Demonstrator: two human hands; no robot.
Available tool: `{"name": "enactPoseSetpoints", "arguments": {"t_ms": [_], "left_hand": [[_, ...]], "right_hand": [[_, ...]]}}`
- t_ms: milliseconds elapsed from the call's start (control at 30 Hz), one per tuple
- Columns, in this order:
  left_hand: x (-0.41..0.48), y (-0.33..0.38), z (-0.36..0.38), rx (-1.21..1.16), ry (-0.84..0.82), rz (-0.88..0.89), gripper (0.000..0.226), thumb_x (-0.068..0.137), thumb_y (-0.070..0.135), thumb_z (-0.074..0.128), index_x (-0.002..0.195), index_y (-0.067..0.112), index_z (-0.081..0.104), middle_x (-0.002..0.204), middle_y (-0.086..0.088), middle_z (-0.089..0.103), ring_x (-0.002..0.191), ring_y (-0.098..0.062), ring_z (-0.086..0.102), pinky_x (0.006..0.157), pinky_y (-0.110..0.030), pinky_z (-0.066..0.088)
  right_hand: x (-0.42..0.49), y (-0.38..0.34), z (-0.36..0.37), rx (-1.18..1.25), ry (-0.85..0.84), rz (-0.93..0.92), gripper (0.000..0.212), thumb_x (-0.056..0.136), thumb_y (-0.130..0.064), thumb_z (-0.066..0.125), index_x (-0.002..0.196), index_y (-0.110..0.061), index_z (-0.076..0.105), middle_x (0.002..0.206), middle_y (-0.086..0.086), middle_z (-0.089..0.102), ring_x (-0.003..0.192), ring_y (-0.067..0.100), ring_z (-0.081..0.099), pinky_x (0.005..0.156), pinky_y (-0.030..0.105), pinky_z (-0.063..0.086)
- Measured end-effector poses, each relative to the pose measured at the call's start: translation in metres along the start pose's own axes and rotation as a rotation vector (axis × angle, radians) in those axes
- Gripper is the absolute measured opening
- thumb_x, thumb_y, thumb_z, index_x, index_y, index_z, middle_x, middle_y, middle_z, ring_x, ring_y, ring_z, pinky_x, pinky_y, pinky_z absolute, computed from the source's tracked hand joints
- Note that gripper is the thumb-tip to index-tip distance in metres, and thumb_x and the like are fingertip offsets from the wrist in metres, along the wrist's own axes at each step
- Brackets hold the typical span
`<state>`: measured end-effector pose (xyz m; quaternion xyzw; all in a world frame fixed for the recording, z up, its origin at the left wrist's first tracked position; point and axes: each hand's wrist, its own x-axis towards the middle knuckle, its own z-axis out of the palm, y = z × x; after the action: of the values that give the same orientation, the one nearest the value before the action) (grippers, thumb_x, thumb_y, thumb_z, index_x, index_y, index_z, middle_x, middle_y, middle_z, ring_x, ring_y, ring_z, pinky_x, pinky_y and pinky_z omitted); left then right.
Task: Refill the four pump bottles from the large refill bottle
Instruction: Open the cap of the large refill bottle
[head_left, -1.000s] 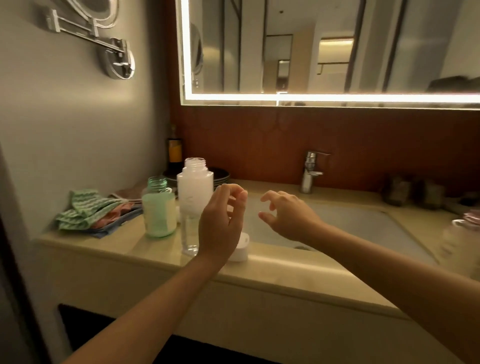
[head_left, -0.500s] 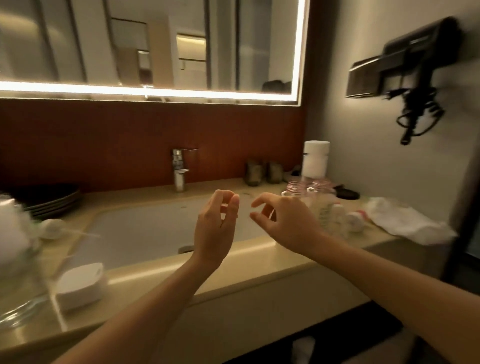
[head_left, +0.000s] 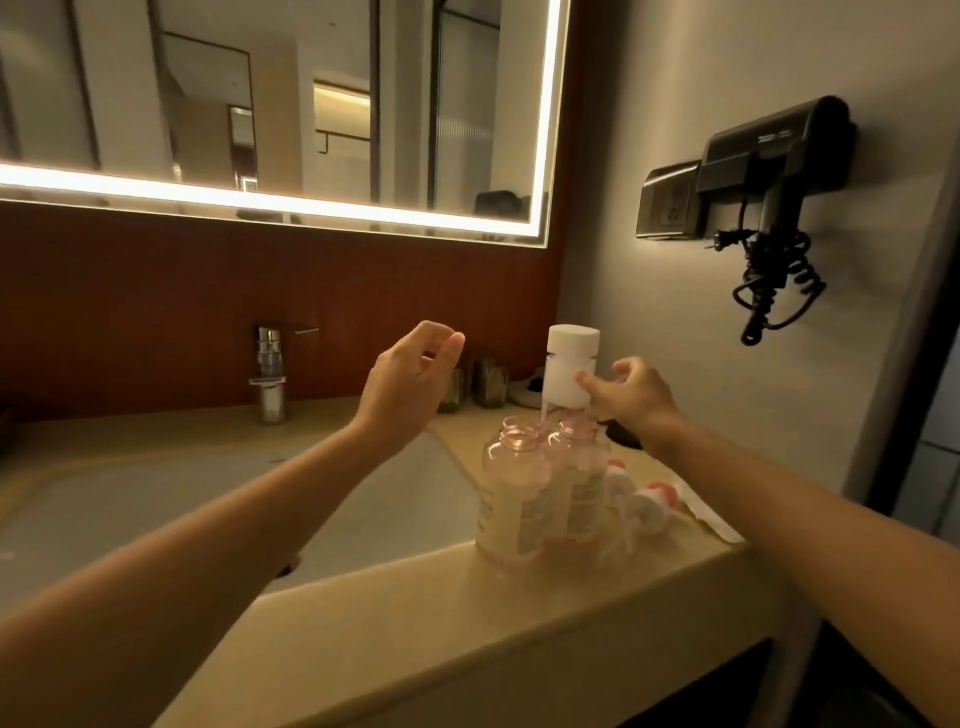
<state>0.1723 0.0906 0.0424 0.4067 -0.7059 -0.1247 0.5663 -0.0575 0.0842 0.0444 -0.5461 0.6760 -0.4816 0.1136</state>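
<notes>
Place: I'm in a bathroom.
Upper left: backlit mirror (head_left: 270, 104).
Centre left: tap (head_left: 270, 379), basin (head_left: 156, 509).
Upper right: wall hairdryer (head_left: 774, 150).

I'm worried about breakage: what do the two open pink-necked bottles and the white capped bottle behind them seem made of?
Left clear pink-necked bottle and right clear pink-necked bottle: glossy transparent plastic, possibly glass; contents show through the walls. White capped bottle: matte plastic, likely; even, dull surface without glints.

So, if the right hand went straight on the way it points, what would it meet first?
The white-capped bottle. The right hand points at its side, fingertips at or nearly on it; depth leaves contact unclear. Nothing shows between them.
</notes>
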Motion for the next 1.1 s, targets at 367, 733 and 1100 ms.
{"name": "enactPoseSetpoints", "arguments": {"t_ms": [367,733,1100], "left_hand": [[0.084,-0.02,0.085,0.066,-0.24,0.023,0.035,0.097,0.033,0.041,0.126,0.017,0.052,0.126,-0.001,0.057,0.106,-0.012,0.054,0.082,-0.022,0.046],[0.105,-0.038,0.105,0.257,-0.352,0.059,0.059,0.089,-0.007,0.039,0.137,0.027,0.042,0.143,-0.002,0.043,0.127,-0.021,0.042,0.09,-0.025,0.045],[0.093,-0.001,-0.013,0.347,-0.144,0.118,0.052,0.087,-0.002,0.048,0.133,0.021,0.046,0.134,-0.004,0.052,0.118,-0.022,0.05,0.088,-0.032,0.048]], "right_hand": [[0.091,0.036,0.043,0.252,-0.358,0.076,0.058,0.076,-0.015,0.074,0.126,-0.006,0.047,0.119,0.009,0.055,0.109,0.023,0.051,0.088,0.039,0.045],[0.097,0.024,0.056,0.183,-0.336,-0.008,0.056,0.074,-0.017,0.075,0.122,-0.013,0.048,0.115,0.003,0.055,0.107,0.023,0.052,0.093,0.046,0.048],[0.051,-0.088,0.068,0.209,-0.401,-0.171,0.063,0.07,-0.024,0.079,0.125,-0.012,0.049,0.118,0.005,0.057,0.108,0.023,0.054,0.087,0.038,0.051]]}}
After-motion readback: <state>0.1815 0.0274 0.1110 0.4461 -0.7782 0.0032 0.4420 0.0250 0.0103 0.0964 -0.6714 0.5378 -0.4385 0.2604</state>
